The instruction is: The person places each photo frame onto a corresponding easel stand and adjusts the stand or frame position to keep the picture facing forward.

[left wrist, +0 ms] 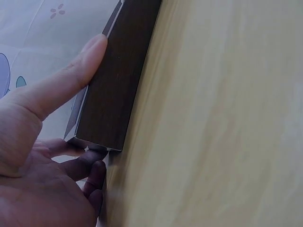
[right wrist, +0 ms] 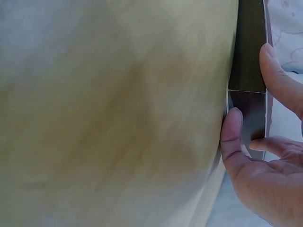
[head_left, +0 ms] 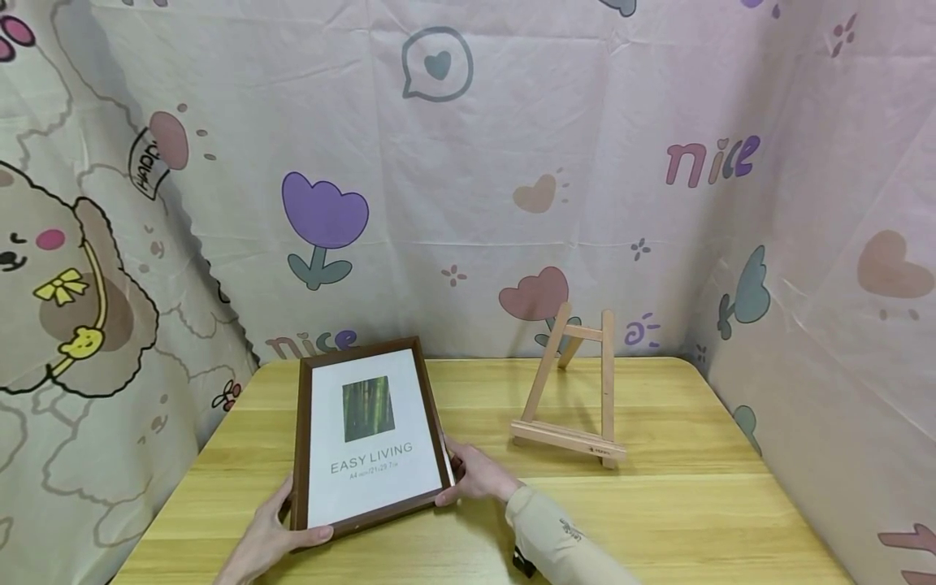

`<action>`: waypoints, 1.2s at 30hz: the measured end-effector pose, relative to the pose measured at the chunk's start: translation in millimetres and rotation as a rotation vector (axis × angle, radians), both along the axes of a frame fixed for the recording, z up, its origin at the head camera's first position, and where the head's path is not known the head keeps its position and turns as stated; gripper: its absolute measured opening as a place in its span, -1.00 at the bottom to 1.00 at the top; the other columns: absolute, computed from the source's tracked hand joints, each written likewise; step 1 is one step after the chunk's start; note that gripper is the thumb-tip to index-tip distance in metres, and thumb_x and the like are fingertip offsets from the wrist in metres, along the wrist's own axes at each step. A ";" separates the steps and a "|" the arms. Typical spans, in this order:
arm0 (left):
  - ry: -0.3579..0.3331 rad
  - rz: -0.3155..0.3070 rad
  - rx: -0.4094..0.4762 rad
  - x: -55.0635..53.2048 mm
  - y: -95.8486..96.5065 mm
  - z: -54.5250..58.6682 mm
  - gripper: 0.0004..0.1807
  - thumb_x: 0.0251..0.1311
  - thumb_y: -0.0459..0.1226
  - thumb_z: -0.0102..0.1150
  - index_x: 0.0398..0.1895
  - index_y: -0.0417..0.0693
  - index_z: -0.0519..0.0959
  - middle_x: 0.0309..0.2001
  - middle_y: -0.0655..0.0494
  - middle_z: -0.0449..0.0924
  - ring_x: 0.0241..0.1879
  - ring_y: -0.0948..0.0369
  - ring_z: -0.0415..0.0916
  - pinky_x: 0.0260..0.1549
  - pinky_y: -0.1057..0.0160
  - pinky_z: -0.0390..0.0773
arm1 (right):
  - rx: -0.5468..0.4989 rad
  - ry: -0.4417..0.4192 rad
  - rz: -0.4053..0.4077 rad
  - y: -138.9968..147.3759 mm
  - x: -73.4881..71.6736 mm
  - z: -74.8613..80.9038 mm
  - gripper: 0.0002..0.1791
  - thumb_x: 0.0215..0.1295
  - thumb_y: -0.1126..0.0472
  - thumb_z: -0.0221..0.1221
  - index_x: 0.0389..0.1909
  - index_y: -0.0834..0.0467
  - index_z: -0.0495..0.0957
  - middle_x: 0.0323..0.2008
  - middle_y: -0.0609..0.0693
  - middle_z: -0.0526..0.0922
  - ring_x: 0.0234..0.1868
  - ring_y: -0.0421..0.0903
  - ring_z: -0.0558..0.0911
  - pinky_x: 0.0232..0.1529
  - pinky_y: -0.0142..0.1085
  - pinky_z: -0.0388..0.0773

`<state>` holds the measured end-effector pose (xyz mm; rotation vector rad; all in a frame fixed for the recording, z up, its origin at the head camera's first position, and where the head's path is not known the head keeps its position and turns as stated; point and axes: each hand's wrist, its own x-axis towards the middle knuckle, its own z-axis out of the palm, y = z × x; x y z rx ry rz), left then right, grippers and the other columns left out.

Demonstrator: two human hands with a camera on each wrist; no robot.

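A brown picture frame (head_left: pixel 301 443), with a white insert sheet reading "EASY LIVING" and a small green forest picture, is at the left of the table in the head view. My left hand (head_left: pixel 266 530) grips its lower left corner. In the left wrist view the thumb lies along the dark frame edge (left wrist: pixel 116 75) and the other fingers curl at the corner. On the opposite side my right hand (head_left: pixel 475 474) holds the lower right corner, with thumb and fingers about the edge in the right wrist view. Whether the frame's underside touches the table cannot be told.
A small wooden easel (head_left: pixel 608 374) with a front ledge stands on the right half of the light wood table (head_left: pixel 695 504). Patterned cloth (head_left: pixel 453 203) hangs behind the table and along both sides.
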<state>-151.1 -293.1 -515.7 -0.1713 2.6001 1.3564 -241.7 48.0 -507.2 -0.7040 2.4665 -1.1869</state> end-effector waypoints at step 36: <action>0.110 -0.012 0.050 1.8 7.7 -0.4 0.41 -0.05 -0.18 0.58 0.62 -0.21 -0.35 0.58 -0.44 -0.27 0.53 -0.42 -0.21 0.41 -0.45 0.01 | -0.106 -0.012 -0.011 5.8 5.4 0.5 0.21 -0.06 0.36 0.51 0.59 0.21 0.00 -0.30 0.04 0.66 -0.36 -0.26 0.56 -0.23 -0.43 0.57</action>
